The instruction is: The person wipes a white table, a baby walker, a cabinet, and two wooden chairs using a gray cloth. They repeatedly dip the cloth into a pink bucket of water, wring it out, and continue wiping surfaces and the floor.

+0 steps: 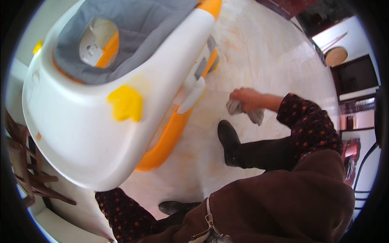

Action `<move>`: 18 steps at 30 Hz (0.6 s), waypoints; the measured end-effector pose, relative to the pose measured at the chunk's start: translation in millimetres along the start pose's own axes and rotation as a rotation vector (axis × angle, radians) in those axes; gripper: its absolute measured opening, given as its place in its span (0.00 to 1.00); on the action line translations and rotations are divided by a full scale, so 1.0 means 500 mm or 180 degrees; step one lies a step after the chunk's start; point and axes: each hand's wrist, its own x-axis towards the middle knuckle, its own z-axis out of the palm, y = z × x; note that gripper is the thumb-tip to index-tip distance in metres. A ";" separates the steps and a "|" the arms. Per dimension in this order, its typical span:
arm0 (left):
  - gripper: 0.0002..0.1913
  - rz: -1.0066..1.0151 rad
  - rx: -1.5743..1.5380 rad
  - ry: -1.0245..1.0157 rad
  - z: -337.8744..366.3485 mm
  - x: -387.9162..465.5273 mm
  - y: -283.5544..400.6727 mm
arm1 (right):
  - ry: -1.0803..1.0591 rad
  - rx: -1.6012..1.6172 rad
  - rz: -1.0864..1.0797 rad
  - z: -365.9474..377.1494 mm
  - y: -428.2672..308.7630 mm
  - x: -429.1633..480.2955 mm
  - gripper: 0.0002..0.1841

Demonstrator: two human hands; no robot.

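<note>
My right hand (247,98) is closed around a crumpled grey cloth (256,116), held over the floor to the right of a baby walker (164,60). The walker has a broad white plastic tray (76,145), a grey fabric seat (146,27) with a leg opening, and an orange lower frame (167,148). A yellow flower-like part (126,103) sits on the tray, and a small brownish spot (38,136) shows near its left rim. My left sleeve (124,209) reaches up to the tray's near edge; the hand itself is hidden there.
Pale tiled floor (252,60) with orange-brown smears surrounds the walker. My black shoes (228,141) stand close to it. Wooden chair legs (27,170) are at the left edge. Dark furniture (355,76) and a round tan object (336,56) appear far right.
</note>
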 end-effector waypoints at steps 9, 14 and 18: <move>0.31 0.3233 0.1355 -0.1059 0.212 -0.332 0.472 | 0.2118 0.1240 -0.1176 -0.002 -0.111 0.210 0.36; 0.40 0.3950 0.4005 -0.3011 0.261 -0.559 0.383 | 0.1632 -0.1180 -0.1023 -0.003 -0.014 0.334 0.30; 0.35 0.4186 0.3871 -0.2202 0.216 -0.518 0.377 | 0.2223 -0.1322 -0.0397 -0.082 0.035 0.298 0.27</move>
